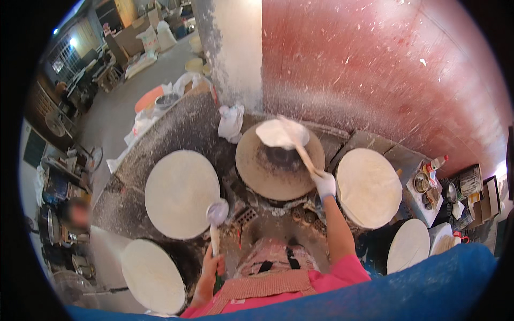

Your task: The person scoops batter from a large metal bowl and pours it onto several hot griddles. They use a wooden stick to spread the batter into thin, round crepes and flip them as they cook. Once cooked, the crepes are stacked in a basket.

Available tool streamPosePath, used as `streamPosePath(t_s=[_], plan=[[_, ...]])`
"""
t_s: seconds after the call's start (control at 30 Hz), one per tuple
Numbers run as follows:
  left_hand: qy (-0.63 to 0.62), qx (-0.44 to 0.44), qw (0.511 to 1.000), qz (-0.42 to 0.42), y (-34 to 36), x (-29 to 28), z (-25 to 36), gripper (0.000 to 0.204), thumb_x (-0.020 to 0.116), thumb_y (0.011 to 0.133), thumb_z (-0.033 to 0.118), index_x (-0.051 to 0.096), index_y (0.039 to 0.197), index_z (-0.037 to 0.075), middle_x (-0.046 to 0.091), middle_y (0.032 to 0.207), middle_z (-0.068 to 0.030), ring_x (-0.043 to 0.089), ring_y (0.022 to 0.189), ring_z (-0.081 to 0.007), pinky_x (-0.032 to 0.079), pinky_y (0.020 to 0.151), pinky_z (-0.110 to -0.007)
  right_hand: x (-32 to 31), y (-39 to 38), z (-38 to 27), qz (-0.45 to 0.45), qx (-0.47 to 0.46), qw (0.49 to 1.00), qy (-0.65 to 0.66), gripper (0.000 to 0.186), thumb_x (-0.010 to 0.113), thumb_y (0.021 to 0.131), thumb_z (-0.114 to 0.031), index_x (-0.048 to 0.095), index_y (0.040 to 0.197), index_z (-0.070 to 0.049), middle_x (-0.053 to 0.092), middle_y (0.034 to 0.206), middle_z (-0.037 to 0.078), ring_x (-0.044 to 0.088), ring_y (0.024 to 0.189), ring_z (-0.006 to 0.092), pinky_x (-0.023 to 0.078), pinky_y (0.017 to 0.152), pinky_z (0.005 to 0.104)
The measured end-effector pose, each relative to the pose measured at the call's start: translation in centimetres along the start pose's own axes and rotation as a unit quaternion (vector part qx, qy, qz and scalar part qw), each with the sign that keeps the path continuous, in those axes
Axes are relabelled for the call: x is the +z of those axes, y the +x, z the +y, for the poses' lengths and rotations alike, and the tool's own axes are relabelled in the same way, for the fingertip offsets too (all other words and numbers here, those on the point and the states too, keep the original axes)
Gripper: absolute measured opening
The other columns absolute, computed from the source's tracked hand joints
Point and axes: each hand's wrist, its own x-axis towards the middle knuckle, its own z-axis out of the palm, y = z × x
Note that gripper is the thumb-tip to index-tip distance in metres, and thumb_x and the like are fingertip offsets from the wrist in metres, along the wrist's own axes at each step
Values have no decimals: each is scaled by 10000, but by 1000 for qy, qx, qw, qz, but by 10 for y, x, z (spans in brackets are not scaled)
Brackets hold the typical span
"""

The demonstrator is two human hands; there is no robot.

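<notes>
This is a small food workshop, a flatbread or thin-pancake kitchen run on rough equipment. Several round griddles (280, 166) sit in a flour-dusted masonry stove (182, 125), most covered by a pale thin round of dough (181, 192). The red wall (375, 69) behind is spattered with white batter or flour. To the right, a cluttered side table (428, 206) carries bottles, tins and bowls. Off to the left, an open concrete floor (115, 107) leads to cardboard boxes, sacks and shelving, more like a production shed than a home kitchen.
</notes>
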Motion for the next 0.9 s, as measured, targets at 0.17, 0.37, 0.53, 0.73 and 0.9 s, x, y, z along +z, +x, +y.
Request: streamPosePath(t_s=[0.17, 0.37, 0.53, 0.73, 0.9], plan=[[-111, -54, 992, 1, 4, 22, 1, 686, 461, 800, -20, 197, 1361, 274, 311, 522, -2, 310, 357, -96, 234, 313, -243, 43, -6, 10, -15, 46, 994, 98, 268, 685, 719, -91, 642, 948, 43, 629, 780, 46, 545, 690, 92, 435, 648, 239], [-144, -52, 988, 17, 2, 34, -11, 660, 430, 809, -23, 209, 1346, 291, 291, 524, -1, 280, 360, -108, 229, 330, -253, -37, 25, 14, -62, 157, 976, 136, 136, 624, 785, -113, 659, 887, -30, 593, 627, 19, 449, 410, 95, 331, 383, 239], [-167, -80, 983, -4, 24, 53, -22, 551, 415, 843, 6, 245, 1298, 265, 279, 547, -11, 270, 400, -93, 228, 361, -245, 1, 17, 13, -178, 111, 961, 180, 242, 693, 713, -99, 655, 940, -25, 592, 661, 15, 486, 479, 108, 364, 421, 264], [-167, -74, 982, 46, 6, 72, -31, 438, 458, 882, 62, 278, 1247, 224, 248, 556, -5, 263, 403, -95, 203, 349, -242, -69, 62, -11, -194, 180, 952, 150, 251, 656, 749, -156, 646, 978, -54, 534, 569, 22, 436, 400, 108, 284, 335, 246], [-198, -85, 976, 33, 20, 74, -50, 479, 445, 877, 28, 265, 1267, 240, 258, 564, -8, 266, 415, -97, 238, 376, -244, -50, 56, -15, -277, 187, 932, 141, 246, 682, 717, -164, 659, 939, -58, 531, 549, 25, 412, 364, 111, 264, 315, 261]])
